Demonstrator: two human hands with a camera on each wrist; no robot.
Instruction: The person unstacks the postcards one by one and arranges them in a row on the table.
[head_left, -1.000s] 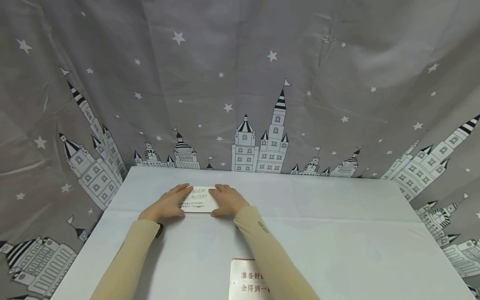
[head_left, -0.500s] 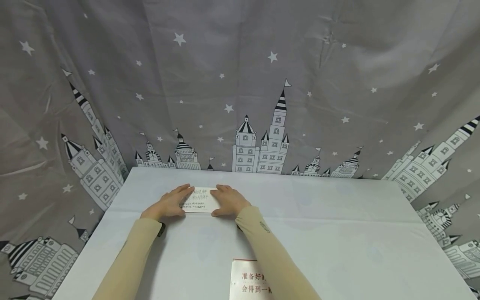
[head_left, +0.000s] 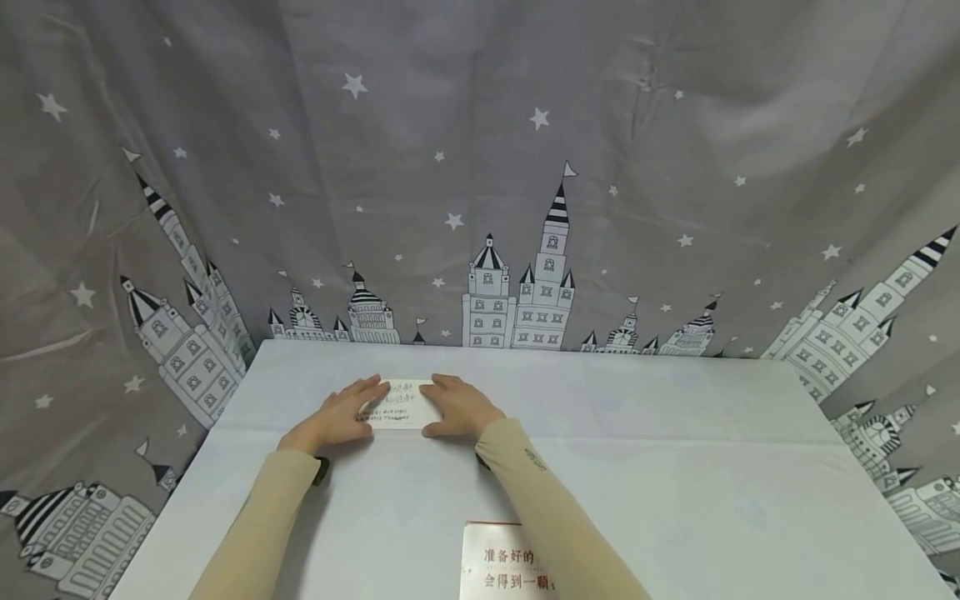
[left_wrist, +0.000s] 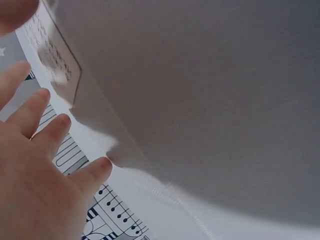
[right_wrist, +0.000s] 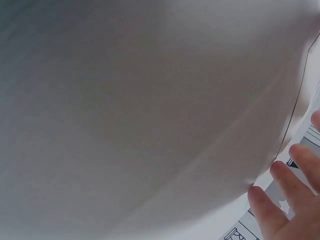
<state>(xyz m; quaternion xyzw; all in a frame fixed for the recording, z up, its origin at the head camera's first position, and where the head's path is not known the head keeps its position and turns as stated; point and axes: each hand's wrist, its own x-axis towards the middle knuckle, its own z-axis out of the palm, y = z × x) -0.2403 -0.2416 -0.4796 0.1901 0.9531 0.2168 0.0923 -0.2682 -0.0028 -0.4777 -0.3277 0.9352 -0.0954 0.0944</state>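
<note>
A small white card point(head_left: 400, 412) with dark handwriting lies on the white table toward the back left. My left hand point(head_left: 333, 414) is at its left side, the fingertips overlapping that edge in the head view. On the opposite side, my right hand point(head_left: 461, 407) has its index finger and thumb right at the card's right edge. Spread, fairly straight fingers point(left_wrist: 51, 135) show in the left wrist view, beside the card's corner point(left_wrist: 72, 82). In the right wrist view several fingertips point(right_wrist: 282, 175) touch down near the card's dark edge line.
A larger white sheet with red printed characters point(head_left: 498, 568) lies at the front of the table point(head_left: 712, 483), partly under the right forearm point(head_left: 558, 508) in view. Behind the table hangs a grey curtain point(head_left: 637, 208) printed with castles and stars.
Both hands and the card keep the same place and pose. Only the head view has shifted very slightly.
</note>
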